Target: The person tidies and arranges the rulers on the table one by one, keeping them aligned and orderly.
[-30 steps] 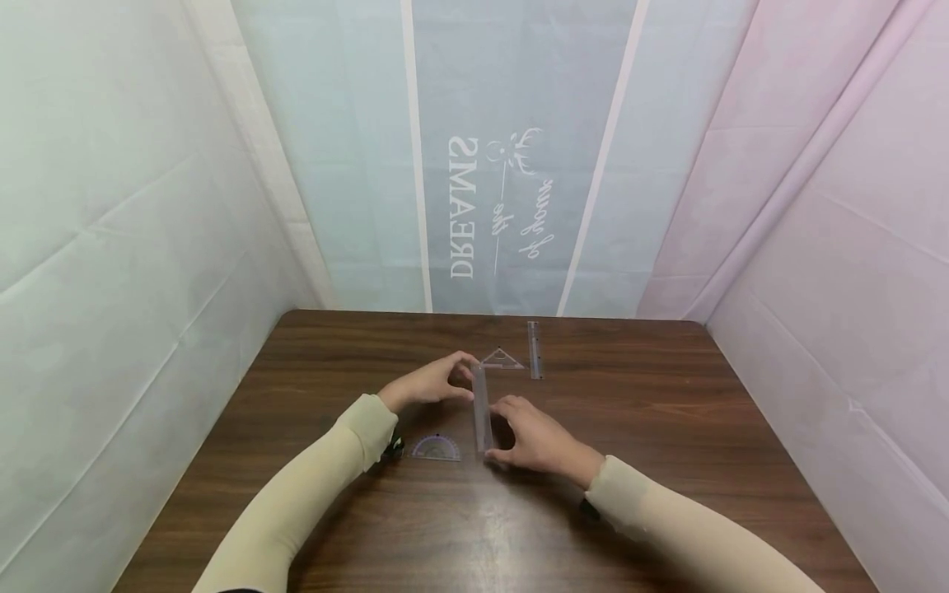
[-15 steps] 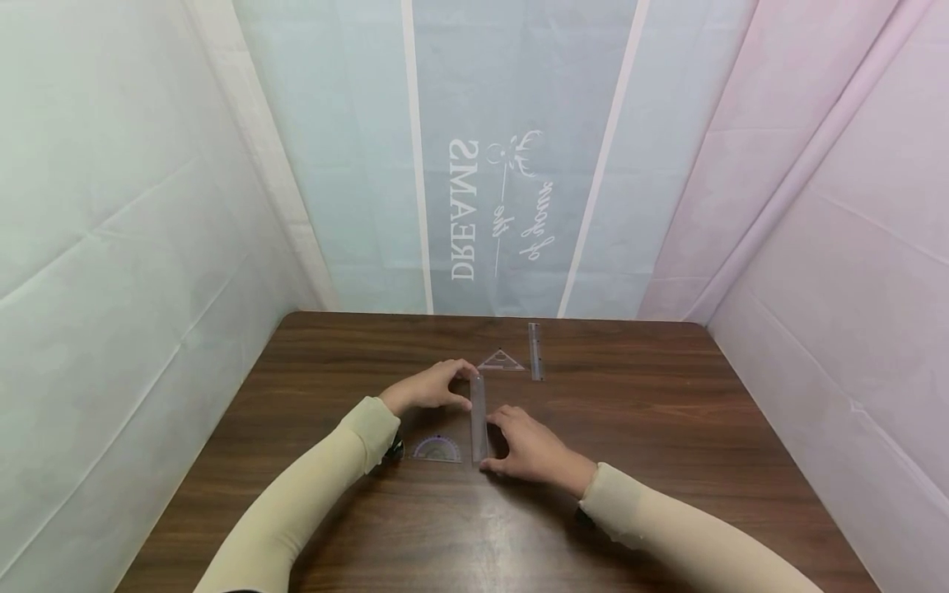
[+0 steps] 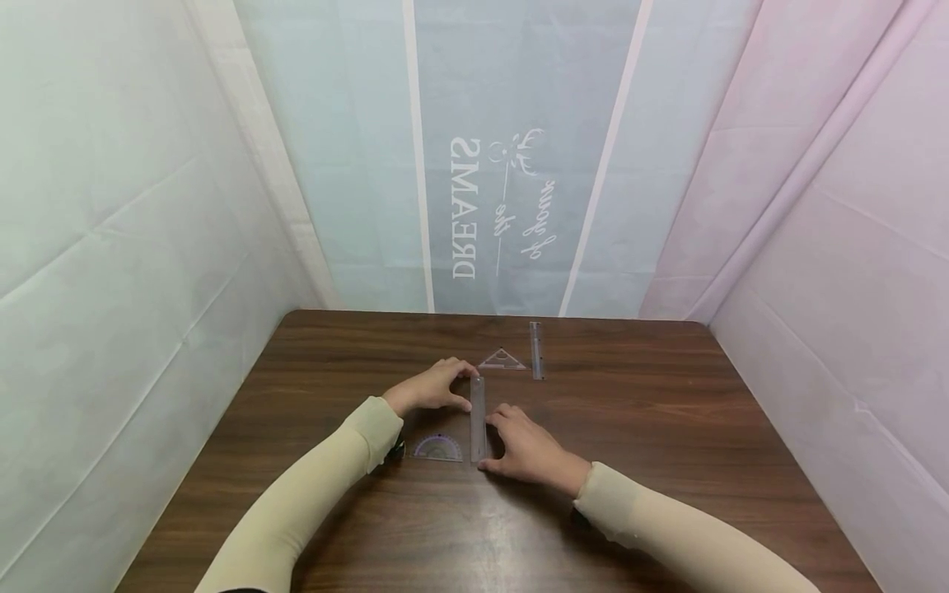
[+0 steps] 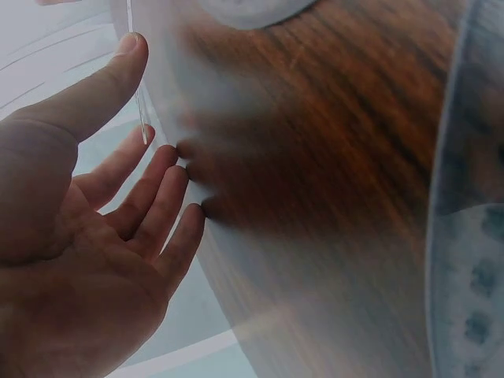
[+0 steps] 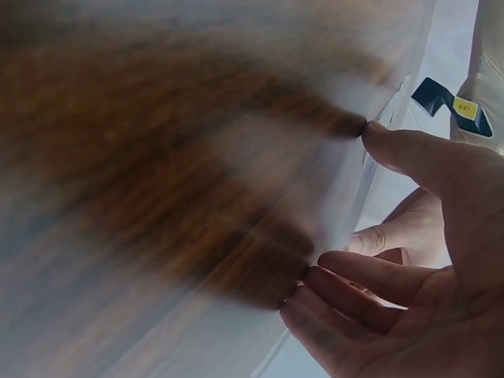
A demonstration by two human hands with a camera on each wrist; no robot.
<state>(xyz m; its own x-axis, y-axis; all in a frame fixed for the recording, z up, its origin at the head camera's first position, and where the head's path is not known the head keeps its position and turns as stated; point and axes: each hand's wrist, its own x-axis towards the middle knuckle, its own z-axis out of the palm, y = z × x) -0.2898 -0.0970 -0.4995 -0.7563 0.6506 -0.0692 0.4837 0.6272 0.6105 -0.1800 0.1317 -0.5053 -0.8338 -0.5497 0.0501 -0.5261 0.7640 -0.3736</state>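
Observation:
A clear ruler (image 3: 478,422) lies lengthwise on the wooden table between the hands. At its far left end the left hand (image 3: 433,385) touches it, the forefinger at the end and the thumb by the side. The left wrist view shows this thumb (image 4: 130,59) against the ruler's thin edge, the other fingers reaching down to the tabletop. The right hand (image 3: 530,445) sits along the right side, its thumb at the near end. Its fingertips rest on the table in the right wrist view. Left of the ruler lies a clear protractor (image 3: 438,449) with purple marks.
Beyond the ruler lies a clear set square (image 3: 504,366), with a second, shorter-looking ruler (image 3: 536,352) to its right. Pale cloth walls (image 3: 133,247) border the table (image 3: 630,445) at the back and both sides.
The long ruler has shifted slightly left and nearer and now lies straighter. Both hands moved with it; the right one slid a little left. The last half second shows hardly any movement.

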